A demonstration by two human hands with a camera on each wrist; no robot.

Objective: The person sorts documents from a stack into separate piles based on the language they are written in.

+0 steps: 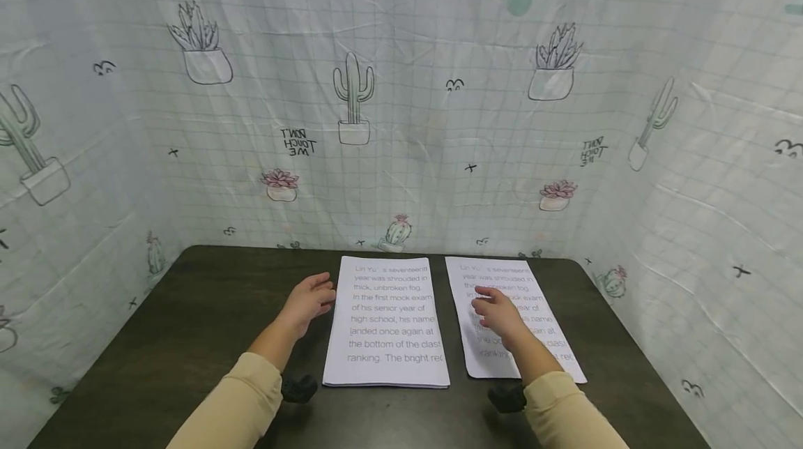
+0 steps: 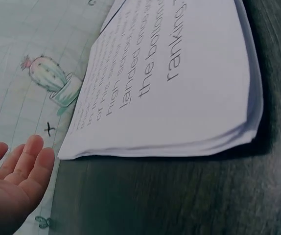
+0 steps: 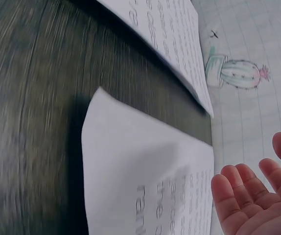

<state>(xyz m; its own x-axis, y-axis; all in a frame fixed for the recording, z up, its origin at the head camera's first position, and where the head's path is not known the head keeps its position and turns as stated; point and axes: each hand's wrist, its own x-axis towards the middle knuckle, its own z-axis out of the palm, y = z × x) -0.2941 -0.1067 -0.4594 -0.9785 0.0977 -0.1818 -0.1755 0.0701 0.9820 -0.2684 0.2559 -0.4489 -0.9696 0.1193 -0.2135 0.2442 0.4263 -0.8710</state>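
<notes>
Stretching to six o'clock, dark tabletop parts the white printed stack from the printed page at its three. The left hand, loose and empty, hangs beside the stack's nine-o'clock edge; the right hand, likewise, over the page. The left wrist view bares layers faint from the head; a cactus-print curtain hangs at twelve.

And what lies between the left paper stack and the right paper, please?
Only a narrow, bare strip of dark tabletop lies between the left paper stack and the right paper; the head and right wrist views show it.
</notes>
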